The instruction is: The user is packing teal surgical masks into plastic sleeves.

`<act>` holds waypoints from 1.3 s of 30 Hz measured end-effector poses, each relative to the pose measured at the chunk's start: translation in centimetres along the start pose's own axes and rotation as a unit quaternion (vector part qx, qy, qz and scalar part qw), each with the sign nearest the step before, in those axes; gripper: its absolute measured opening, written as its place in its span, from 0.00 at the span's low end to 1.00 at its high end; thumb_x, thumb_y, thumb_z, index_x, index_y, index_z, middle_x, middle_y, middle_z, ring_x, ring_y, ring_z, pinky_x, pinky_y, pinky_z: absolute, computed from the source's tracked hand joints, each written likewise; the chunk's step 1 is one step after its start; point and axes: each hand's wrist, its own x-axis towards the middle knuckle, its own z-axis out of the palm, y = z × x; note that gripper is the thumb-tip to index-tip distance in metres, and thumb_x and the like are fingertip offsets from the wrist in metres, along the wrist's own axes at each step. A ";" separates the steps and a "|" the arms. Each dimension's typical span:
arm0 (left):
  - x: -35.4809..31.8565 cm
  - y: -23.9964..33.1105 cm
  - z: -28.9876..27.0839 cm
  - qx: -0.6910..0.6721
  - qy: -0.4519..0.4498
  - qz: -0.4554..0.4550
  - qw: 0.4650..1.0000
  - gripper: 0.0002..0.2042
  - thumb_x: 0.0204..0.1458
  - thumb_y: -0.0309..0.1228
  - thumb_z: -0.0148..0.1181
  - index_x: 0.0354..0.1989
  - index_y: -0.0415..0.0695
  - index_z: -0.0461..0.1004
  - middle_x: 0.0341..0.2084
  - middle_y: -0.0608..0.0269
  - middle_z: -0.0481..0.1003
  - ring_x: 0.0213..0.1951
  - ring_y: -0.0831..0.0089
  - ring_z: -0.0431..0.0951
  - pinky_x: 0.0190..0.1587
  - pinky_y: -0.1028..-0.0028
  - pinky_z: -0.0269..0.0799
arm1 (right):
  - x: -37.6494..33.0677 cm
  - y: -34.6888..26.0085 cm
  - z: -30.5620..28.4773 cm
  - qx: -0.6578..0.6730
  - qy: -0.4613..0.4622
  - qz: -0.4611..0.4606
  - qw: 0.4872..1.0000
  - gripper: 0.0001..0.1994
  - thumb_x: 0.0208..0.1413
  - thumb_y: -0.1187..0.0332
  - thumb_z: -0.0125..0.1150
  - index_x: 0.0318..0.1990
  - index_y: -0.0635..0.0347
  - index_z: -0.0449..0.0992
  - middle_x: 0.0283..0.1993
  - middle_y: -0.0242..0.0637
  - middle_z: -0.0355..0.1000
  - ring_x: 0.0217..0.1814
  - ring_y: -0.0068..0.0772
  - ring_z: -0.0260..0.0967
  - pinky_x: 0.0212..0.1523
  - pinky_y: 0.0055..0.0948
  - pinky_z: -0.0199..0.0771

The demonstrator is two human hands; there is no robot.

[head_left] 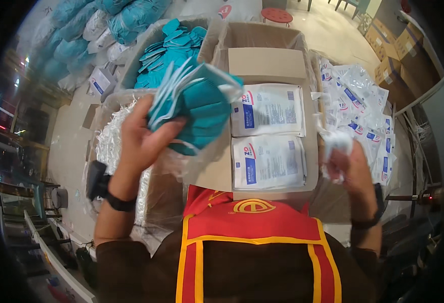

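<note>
Left hand (143, 139) fingers clenched on a stack of teal masks (196, 106), right hand (348, 166) fingers grasping a white pouch (335, 144), above an open cardboard box (267, 63) of sealed packets (267, 161)

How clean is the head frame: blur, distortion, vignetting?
Head view: heavy fisheye bending with black corners; right hand and its white wad motion-blurred; left hand with teal masks sharper; sealed packets legible-sharp; left background dim.
</note>
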 end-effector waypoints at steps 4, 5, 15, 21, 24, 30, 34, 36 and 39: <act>-0.8 0.8 5.1 -0.147 -0.012 -0.097 0.984 0.14 0.49 0.29 0.66 0.41 0.38 0.72 0.30 0.68 0.75 0.27 0.85 0.71 0.29 0.82 0.67 | 3.9 2.4 4.3 0.081 -0.065 -0.027 0.994 0.15 0.55 0.65 0.56 0.46 0.65 0.70 0.25 0.31 0.69 0.14 0.14 0.57 0.14 0.15 0.53; -1.2 0.6 6.2 -0.151 -0.014 -0.087 0.985 0.13 0.49 0.30 0.67 0.40 0.38 0.72 0.29 0.68 0.74 0.27 0.84 0.71 0.28 0.82 0.66 | 4.5 2.6 5.4 0.125 -0.094 -0.043 0.987 0.20 0.53 0.63 0.61 0.50 0.63 0.69 0.30 0.29 0.71 0.19 0.14 0.60 0.18 0.14 0.55; -1.9 1.8 7.4 -0.223 -0.198 -0.042 0.953 0.16 0.48 0.34 0.69 0.39 0.38 0.72 0.35 0.63 0.73 0.40 0.78 0.72 0.42 0.75 0.69 | 8.2 2.7 7.7 0.266 -0.176 -0.098 0.943 0.33 0.46 0.65 0.71 0.59 0.64 0.65 0.49 0.37 0.74 0.44 0.27 0.74 0.44 0.25 0.76; 1.2 2.9 3.3 0.116 -0.080 0.210 0.967 0.18 0.47 0.27 0.63 0.49 0.44 0.74 0.49 0.50 0.73 0.52 0.56 0.73 0.55 0.67 0.66 | 8.2 1.5 5.4 0.285 -0.195 -0.059 0.937 0.29 0.48 0.68 0.68 0.58 0.67 0.66 0.52 0.41 0.73 0.51 0.33 0.74 0.52 0.33 0.75; 2.1 4.7 4.0 0.266 -0.062 0.365 0.890 0.14 0.48 0.29 0.61 0.46 0.50 0.75 0.53 0.51 0.72 0.58 0.56 0.69 0.61 0.62 0.60 | 8.4 0.9 6.0 0.251 -0.224 -0.036 0.941 0.31 0.48 0.65 0.68 0.59 0.67 0.65 0.52 0.41 0.73 0.51 0.33 0.73 0.52 0.33 0.75; 2.9 5.9 5.4 0.320 -0.165 0.514 0.778 0.09 0.44 0.28 0.60 0.36 0.51 0.73 0.48 0.63 0.74 0.57 0.63 0.70 0.62 0.58 0.59 | 8.2 1.6 7.9 0.244 -0.225 -0.046 0.942 0.32 0.53 0.50 0.65 0.57 0.65 0.66 0.46 0.37 0.74 0.47 0.26 0.74 0.45 0.25 0.77; 4.0 5.4 4.5 0.349 -0.163 0.480 0.788 0.11 0.39 0.28 0.59 0.34 0.48 0.71 0.37 0.66 0.73 0.47 0.66 0.73 0.60 0.59 0.62 | 7.7 5.3 5.6 0.248 -0.203 0.032 0.947 0.30 0.53 0.45 0.63 0.51 0.63 0.69 0.38 0.32 0.75 0.33 0.20 0.73 0.30 0.21 0.74; 3.9 5.7 4.3 0.383 -0.165 0.457 0.785 0.11 0.40 0.26 0.58 0.34 0.48 0.70 0.37 0.65 0.72 0.44 0.66 0.73 0.58 0.59 0.63 | 6.3 7.7 6.0 0.273 -0.226 0.060 0.933 0.33 0.51 0.43 0.65 0.52 0.64 0.68 0.37 0.32 0.74 0.29 0.19 0.72 0.27 0.20 0.73; 3.5 5.4 4.4 0.380 -0.178 0.437 0.796 0.11 0.38 0.25 0.58 0.32 0.46 0.67 0.34 0.64 0.70 0.39 0.65 0.71 0.50 0.61 0.66 | 3.2 3.2 7.4 0.194 -0.262 0.093 0.941 0.25 0.49 0.54 0.70 0.47 0.65 0.73 0.33 0.32 0.75 0.27 0.20 0.71 0.25 0.20 0.70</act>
